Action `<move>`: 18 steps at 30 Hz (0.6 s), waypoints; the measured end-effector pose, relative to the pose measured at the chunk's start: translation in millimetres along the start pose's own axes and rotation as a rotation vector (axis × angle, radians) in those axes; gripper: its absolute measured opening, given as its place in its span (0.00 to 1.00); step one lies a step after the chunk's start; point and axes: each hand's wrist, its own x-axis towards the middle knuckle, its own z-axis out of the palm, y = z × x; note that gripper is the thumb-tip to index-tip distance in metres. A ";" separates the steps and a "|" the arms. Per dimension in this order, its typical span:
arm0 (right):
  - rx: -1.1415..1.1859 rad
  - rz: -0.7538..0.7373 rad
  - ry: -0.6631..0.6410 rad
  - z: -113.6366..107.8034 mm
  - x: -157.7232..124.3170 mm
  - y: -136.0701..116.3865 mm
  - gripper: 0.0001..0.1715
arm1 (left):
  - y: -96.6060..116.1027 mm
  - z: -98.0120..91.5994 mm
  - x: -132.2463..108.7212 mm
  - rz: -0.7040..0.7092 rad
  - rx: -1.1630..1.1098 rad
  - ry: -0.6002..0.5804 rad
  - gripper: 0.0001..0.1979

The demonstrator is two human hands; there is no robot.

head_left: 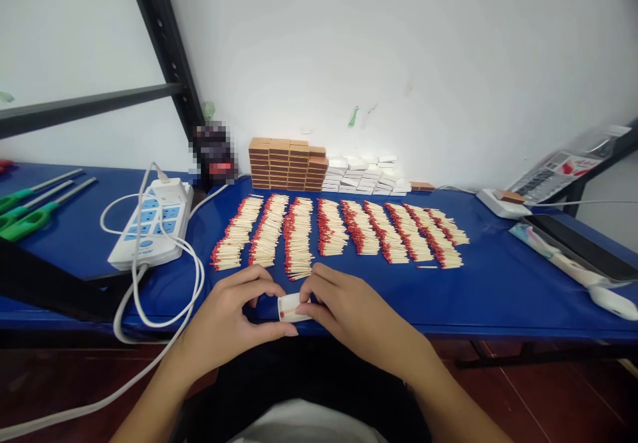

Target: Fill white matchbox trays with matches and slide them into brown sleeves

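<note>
"The left hand (236, 313) clamped the white tray (288, 302) near the front edge of the blue table (379, 290)!"
"And the right hand (346, 303)?"
"Its thumb and finger pinched a red-headed match (285, 313) inside!"

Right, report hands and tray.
Left hand holding left end of white tray. Right hand over right end, fingers at red-headed match inside. Possible obstacle: match rows just beyond.
</note>
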 end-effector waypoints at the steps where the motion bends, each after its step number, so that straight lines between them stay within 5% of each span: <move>1: 0.034 -0.007 0.013 0.4 1.7 3.0 0.02 | 0.1 -0.1 -0.1 -0.001 -0.001 -0.002 0.17; 9: 0.044 -0.010 0.108 7.4 9.9 35.6 0.10 | -1.5 1.2 0.5 -0.015 -0.013 0.001 0.21; 18: 0.030 -0.001 0.125 8.6 12.6 32.5 0.10 | -1.4 0.3 0.7 -0.022 -0.013 -0.029 0.21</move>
